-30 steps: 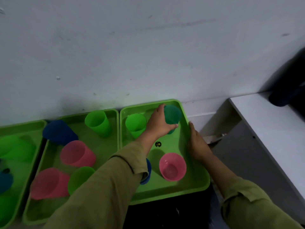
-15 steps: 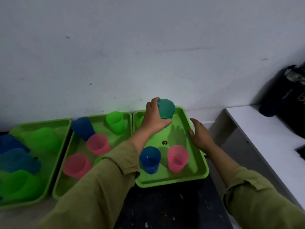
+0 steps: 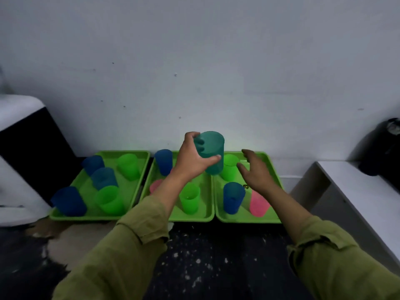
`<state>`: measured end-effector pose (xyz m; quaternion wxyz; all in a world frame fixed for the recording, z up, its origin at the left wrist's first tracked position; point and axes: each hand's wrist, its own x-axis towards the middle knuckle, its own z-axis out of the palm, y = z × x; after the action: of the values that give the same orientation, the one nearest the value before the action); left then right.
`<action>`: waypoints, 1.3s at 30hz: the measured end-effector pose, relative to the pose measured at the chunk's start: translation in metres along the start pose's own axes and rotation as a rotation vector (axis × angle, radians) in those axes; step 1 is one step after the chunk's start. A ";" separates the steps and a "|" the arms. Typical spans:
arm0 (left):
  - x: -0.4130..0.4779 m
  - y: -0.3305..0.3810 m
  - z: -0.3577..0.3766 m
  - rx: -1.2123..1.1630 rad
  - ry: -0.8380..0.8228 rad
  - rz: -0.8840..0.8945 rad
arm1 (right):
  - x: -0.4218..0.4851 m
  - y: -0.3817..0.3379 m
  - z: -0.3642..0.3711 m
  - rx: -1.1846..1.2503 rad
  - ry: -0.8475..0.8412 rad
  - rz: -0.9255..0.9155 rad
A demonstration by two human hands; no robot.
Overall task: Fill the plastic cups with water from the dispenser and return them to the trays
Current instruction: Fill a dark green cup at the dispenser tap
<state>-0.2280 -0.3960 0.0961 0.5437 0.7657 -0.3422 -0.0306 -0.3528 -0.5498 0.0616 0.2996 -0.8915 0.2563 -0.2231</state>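
1. At far left, against the wall, a white-and-black appliance (image 3: 21, 137), probably the water dispenser, stands just beside the first of three lime-green trays. A cup must travel to that side to be filled.
2. On the left tray (image 3: 86, 217), blue cups (image 3: 69, 201) and green cups (image 3: 109, 199) stand upright and apart, so each can be lifted singly.
3. On the middle tray (image 3: 194, 219) stand a blue cup (image 3: 163, 161), a green cup (image 3: 190, 198) and a pink cup (image 3: 156, 185), the last partly hidden behind the olive sleeve and forearm.
4. Above the seam between the middle and right trays, the left hand (image 3: 192, 159) wraps fingers and thumb around a teal cup (image 3: 213, 148). The cup is held mouth-up and clear of both trays, and the fingers show through its translucent wall. The lift suggests a cup taken out for filling; whether it holds water cannot be told.
5. Over the right tray (image 3: 249, 220), the right hand (image 3: 255, 172) hovers with fingers spread and loose, gripping nothing. It appears ready to steady the tray or its cups.
6. Beneath that hand stand a second green cup (image 3: 230, 167), a second blue cup (image 3: 233, 197) and a second pink cup (image 3: 258, 204), all upright.
7. At far right, a white bench (image 3: 357, 187) carries a dark bag (image 3: 383, 148), well apart from the trays.
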 end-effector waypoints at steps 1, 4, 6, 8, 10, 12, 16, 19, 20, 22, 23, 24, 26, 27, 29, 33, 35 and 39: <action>-0.005 -0.003 -0.010 -0.010 0.015 -0.010 | -0.004 -0.008 0.006 -0.001 -0.012 -0.013; -0.017 -0.014 -0.047 -0.015 0.060 -0.024 | -0.012 -0.039 0.030 -0.009 -0.039 -0.070; -0.024 -0.025 -0.075 -0.016 0.072 -0.024 | -0.016 -0.061 0.049 -0.022 -0.050 -0.105; -0.029 -0.038 -0.108 -0.009 0.080 -0.029 | -0.019 -0.086 0.073 -0.033 -0.073 -0.112; -0.035 -0.057 -0.146 -0.002 0.092 -0.035 | -0.022 -0.115 0.102 -0.045 -0.097 -0.120; -0.040 -0.078 -0.180 0.001 0.099 -0.044 | -0.024 -0.144 0.129 -0.038 -0.111 -0.121; -0.055 -0.116 -0.245 -0.003 0.103 -0.040 | -0.031 -0.199 0.183 0.011 -0.060 -0.091; -0.069 -0.151 -0.301 0.008 0.092 -0.035 | -0.048 -0.245 0.233 0.056 -0.059 -0.085; -0.076 -0.164 -0.320 0.013 0.086 -0.039 | -0.056 -0.259 0.252 0.063 -0.060 -0.086; -0.088 -0.186 -0.350 0.015 0.079 -0.055 | -0.069 -0.282 0.283 0.067 -0.075 -0.087; -0.095 -0.196 -0.365 0.013 0.077 -0.073 | -0.076 -0.293 0.298 0.067 -0.086 -0.085; -0.100 -0.202 -0.373 0.011 0.079 -0.091 | -0.080 -0.299 0.306 0.068 -0.097 -0.081; -0.113 -0.220 -0.398 0.009 0.079 -0.137 | -0.090 -0.318 0.329 0.084 -0.131 -0.062; -0.118 -0.231 -0.412 0.006 0.081 -0.159 | -0.094 -0.328 0.341 0.091 -0.147 -0.059; -0.129 -0.251 -0.430 0.006 0.077 -0.192 | -0.099 -0.343 0.358 0.095 -0.169 -0.073; -0.146 -0.284 -0.449 0.046 0.061 -0.290 | -0.096 -0.366 0.379 0.073 -0.218 -0.108; -0.149 -0.298 -0.457 0.061 0.066 -0.334 | -0.091 -0.377 0.388 0.070 -0.243 -0.121; -0.149 -0.314 -0.469 0.084 0.071 -0.397 | -0.073 -0.395 0.401 0.082 -0.276 -0.146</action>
<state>0.0089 0.1227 -0.0299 0.5063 0.8407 -0.1662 -0.0960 -0.0598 -0.0666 0.0106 0.3511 -0.9169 0.1380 -0.1301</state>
